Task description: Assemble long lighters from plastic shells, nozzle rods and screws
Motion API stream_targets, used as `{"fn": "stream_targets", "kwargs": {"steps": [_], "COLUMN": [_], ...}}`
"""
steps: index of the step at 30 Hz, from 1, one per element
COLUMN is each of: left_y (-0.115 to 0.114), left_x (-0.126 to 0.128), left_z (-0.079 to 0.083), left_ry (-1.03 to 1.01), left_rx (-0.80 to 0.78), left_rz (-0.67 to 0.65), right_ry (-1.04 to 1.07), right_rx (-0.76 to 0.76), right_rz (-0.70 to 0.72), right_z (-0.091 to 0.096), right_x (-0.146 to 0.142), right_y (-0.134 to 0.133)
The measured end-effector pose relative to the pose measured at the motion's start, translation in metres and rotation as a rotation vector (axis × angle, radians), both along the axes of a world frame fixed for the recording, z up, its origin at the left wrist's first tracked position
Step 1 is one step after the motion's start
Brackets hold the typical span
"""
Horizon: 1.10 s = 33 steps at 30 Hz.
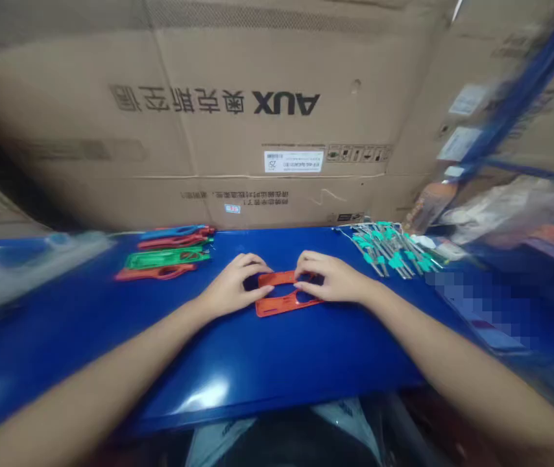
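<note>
An orange flat plastic holder [283, 301] with cut-out openings lies on the blue table [267, 363] in front of me. My left hand [236, 283] rests on its left end with the fingers curled over the edge. At the right end, my right hand [329, 277] presses down with bent fingers. Both hands grip the holder from opposite sides.
A row of red, green and blue plastic holders [167, 256] lies at the back left. A heap of metal tools with teal handles [391, 254] sits at the back right. A large cardboard box [218, 117] stands behind the table. Plastic bags lie at both sides.
</note>
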State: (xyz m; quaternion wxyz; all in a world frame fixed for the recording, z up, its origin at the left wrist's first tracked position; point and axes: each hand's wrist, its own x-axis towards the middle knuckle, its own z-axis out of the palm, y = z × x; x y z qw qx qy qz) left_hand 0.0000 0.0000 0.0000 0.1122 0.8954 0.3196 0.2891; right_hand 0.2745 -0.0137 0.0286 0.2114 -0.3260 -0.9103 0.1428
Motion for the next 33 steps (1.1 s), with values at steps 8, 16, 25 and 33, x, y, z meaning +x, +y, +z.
{"fn": "stream_targets", "kwargs": {"steps": [8,16,25,33], "left_y": [-0.021,-0.015,-0.017,-0.014], "left_x": [0.005,0.003,0.003,0.003], "left_z": [0.012,0.01,0.009,0.005], "left_ry": [0.174,0.171,0.156,0.146], "left_rx": [-0.028,-0.068,-0.083,-0.069], "left_rz": [-0.119,-0.058,-0.068,-0.05], "right_ry": [-0.111,-0.095,-0.074,-0.043], "right_rx": [-0.056,-0.085,-0.044,0.093], "right_rz": [-0.004,0.034,0.007,-0.207], "right_z": [0.009,-0.003,-0.006,0.012], "right_x": [0.013,0.004,0.005,0.029], "right_y": [0.005,0.004,0.005,0.019]}}
